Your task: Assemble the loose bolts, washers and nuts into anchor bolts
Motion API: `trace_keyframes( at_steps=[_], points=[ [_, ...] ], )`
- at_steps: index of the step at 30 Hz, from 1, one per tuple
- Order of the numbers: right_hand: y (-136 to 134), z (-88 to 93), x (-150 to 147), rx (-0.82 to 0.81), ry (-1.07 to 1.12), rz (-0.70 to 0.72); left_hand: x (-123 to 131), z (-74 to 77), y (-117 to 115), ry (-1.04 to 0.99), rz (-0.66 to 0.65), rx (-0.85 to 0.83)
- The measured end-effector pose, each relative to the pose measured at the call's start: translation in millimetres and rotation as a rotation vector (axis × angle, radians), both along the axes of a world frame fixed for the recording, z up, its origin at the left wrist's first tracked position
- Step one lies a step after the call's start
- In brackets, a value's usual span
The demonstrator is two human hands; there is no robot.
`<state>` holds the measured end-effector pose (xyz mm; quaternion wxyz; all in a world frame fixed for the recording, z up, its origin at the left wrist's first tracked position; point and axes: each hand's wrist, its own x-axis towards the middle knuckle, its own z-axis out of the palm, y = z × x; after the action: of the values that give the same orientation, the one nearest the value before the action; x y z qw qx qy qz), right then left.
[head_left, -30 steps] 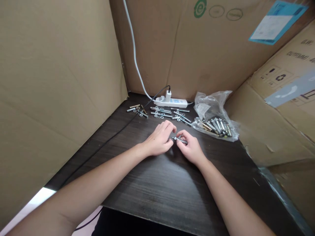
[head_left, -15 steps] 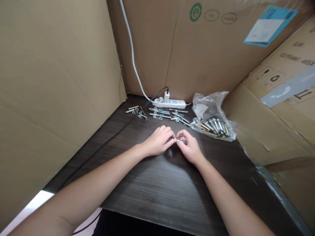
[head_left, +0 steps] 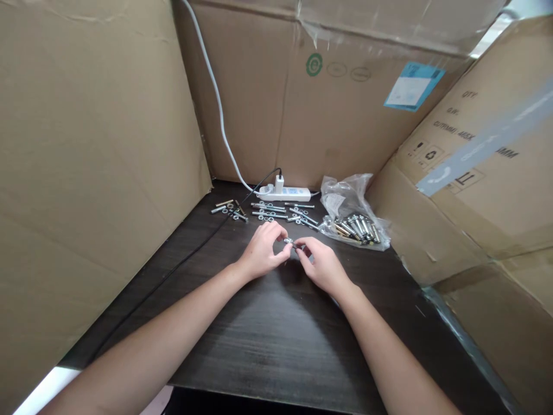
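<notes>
Looks partway: left hand [head_left: 262, 252] and right hand [head_left: 322, 262] pinch one small bolt [head_left: 288, 240] mid-frame, loose parts [head_left: 276, 216] above, assembled-looking bolts [head_left: 365, 228] in the bag [head_left: 353, 188] right of centre

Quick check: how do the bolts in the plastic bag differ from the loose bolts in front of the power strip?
The bagged bolts lie within the clear plastic bag; the loose bolts lie bare on the dark table. The bagged bolts are bunched together; the loose bolts are spread out, with small ring-like pieces among them. Both are elongated and metallic.
</notes>
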<state>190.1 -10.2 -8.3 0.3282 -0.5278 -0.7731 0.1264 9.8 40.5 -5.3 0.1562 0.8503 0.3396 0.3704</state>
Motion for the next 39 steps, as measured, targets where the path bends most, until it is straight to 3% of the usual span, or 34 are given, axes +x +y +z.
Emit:
trace_keyframes(
  at_steps=[6, 11, 14, 19, 21, 29, 35, 39],
  points=[
    [1, 7.2, 5, 0.131, -0.136, -0.033, -2, 1.7, -2, 0.029, -0.041, 0.013],
    [16, 0.5, 37, 0.182, -0.16, -0.179, -2, -4.9, 0, 0.094, -0.052, -0.071],
    [25, -6.8, 72, 0.209, -0.125, -0.37, -2, -7.0, 0, 0.164, -0.089, -0.106],
    [29, -17.8, 122, 0.256, -0.158, -0.864, -3, -5.3, -4, 0.276, -0.155, -0.07],
    [30, -22.1, 130, 0.237, -0.167, -0.951, -3, -4.8, -5, 0.304, -0.169, -0.039],
    [36, -31.9, 128, 0.17, -0.069, -0.849, -5, -9.0, -4, 0.424, -0.178, 0.0],
    [32, -22.2, 125, 0.237, -0.092, -0.832, -5, -9.3, -4, 0.414, -0.163, -0.004],
    [29, -11.4, 99, 0.27, -0.072, -0.613, -5, -11.4, 0, 0.395, -0.124, 0.001]
  ],
)
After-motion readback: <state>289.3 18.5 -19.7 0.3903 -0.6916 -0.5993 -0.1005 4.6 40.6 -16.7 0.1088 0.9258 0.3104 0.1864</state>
